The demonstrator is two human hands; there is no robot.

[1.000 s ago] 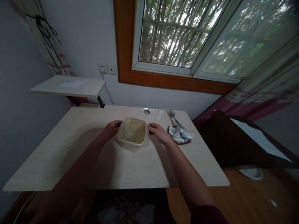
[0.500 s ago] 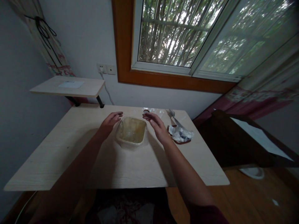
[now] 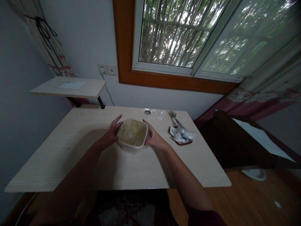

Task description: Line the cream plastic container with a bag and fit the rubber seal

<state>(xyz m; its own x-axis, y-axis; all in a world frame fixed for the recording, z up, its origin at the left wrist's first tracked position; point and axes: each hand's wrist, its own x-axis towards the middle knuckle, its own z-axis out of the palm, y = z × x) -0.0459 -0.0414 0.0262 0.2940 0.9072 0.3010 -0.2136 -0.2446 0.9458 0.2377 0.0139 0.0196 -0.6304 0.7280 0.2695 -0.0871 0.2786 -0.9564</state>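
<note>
A squarish, cream-coloured bin [image 3: 132, 133] stands on the table in front of me. A thin, see-through plastic liner seems to cover its rim and inside. My left hand [image 3: 114, 131] is at its left side, thumb toward the near side and fingers along the far side. From the right, my right hand [image 3: 152, 135] holds the opposite wall, its fingers partly hidden behind the rim. Crumpled whitish plastic [image 3: 182, 135] lies right of my right hand on a reddish-brown object whose kind I cannot make out.
The pale wooden table [image 3: 141, 172] has a round cable hole [image 3: 147, 112] near its back edge. At the back left rises a small shelf [image 3: 70, 88] bearing a paper. A dark piece of furniture [image 3: 244, 141] stands to the right, below the window [image 3: 174, 37].
Both hands have come inward and down from beside the bin and closed on its sides. The bin looks slightly shifted or tilted. The crumpled plastic stays put.
</note>
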